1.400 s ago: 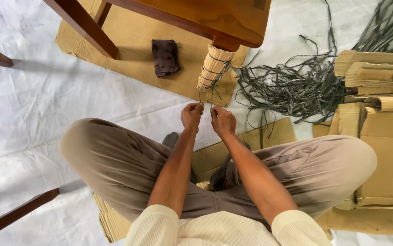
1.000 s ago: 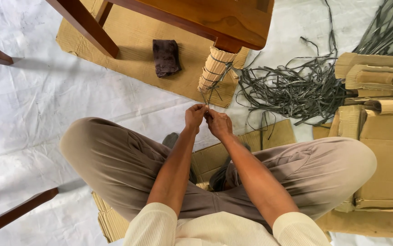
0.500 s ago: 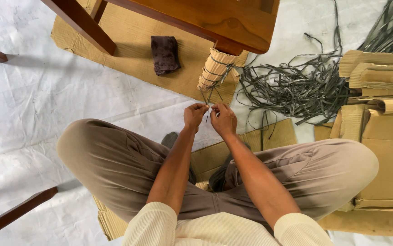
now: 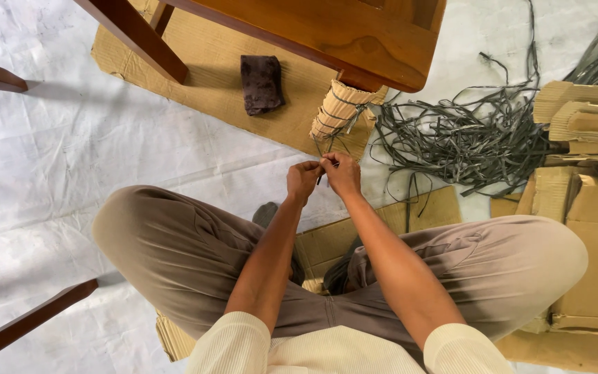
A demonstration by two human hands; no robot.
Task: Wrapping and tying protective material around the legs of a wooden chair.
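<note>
I sit cross-legged on a white sheet spread over the floor, looking down at my own arms and tan trousers. My left hand and right hand meet fingertip to fingertip just in front of me, both closed in a pinch on the ends of a thin grey strap. The strap runs away from me to a wooden table leg wrapped in corrugated cardboard, where it loops around the wrapping. That leg stands just beyond my hands, on a flat cardboard sheet, under the corner of a brown wooden table. A dark folded cloth lies on the same cardboard, to the left of the wrapped leg. To the right of the leg, a tangled heap of loose grey straps spreads over the floor. Further right lie rolls and folded pieces of cardboard. More cardboard lies under my legs.
</note>
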